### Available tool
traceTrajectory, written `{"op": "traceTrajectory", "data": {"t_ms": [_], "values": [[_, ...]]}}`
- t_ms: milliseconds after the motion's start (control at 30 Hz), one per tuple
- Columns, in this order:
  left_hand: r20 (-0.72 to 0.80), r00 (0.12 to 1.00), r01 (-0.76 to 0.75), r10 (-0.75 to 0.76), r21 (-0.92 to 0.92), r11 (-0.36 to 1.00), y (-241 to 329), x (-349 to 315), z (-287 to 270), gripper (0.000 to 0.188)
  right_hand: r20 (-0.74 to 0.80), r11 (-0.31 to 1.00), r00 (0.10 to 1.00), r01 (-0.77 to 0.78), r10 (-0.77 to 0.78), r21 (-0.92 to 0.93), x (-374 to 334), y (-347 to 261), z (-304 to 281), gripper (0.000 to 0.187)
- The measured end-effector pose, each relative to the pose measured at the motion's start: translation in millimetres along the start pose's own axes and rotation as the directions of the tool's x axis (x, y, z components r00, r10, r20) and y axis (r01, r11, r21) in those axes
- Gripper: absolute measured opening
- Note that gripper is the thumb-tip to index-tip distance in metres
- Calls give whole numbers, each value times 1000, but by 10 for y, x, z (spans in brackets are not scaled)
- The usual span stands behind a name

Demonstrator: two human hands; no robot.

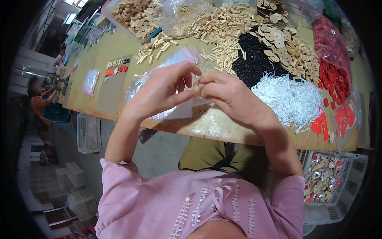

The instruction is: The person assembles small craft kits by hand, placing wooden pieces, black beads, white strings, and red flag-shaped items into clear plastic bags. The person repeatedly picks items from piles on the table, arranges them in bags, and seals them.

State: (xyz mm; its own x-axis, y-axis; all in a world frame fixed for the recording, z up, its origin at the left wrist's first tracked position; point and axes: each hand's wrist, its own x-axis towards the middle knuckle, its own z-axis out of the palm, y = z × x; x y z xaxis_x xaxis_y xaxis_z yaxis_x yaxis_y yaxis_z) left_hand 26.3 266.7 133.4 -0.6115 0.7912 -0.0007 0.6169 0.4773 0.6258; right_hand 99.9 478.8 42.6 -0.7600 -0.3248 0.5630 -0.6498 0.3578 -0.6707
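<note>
My left hand (161, 89) and my right hand (236, 97) meet over the near part of the table, fingertips almost touching. Fingers and thumb are bent toward each other on both hands, in a pinch. Whatever lies between them is small and mostly hidden by the fingers; I cannot make out its kind. Beneath and beside my left hand lie clear plastic bags (175, 112). Just beyond the fingers is a heap of thin wooden sticks (225, 53). Black small pieces (252, 59) and a tangle of white string (288, 97) lie to the right of my right hand.
Wooden blocks (137, 16), wooden discs (274, 36) and red discs (336, 85) are heaped along the table (109, 47). A board (115, 89) with sample parts lies left. A white crate (324, 211) of filled bags stands lower right. Another person (43, 101) sits far left.
</note>
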Motion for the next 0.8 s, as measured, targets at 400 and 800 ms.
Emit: {"op": "traceTrajectory", "data": {"t_ms": [400, 800], "values": [[-257, 966, 36, -38, -13, 999, -995, 880, 33, 26, -55, 992, 997, -55, 49, -117, 8, 0, -90, 11], [-486, 864, 286, -128, 265, 921, -1689, 1767, 431, 39, -125, 991, 991, -65, 50, -117, 31, 91, -162, 7]]}}
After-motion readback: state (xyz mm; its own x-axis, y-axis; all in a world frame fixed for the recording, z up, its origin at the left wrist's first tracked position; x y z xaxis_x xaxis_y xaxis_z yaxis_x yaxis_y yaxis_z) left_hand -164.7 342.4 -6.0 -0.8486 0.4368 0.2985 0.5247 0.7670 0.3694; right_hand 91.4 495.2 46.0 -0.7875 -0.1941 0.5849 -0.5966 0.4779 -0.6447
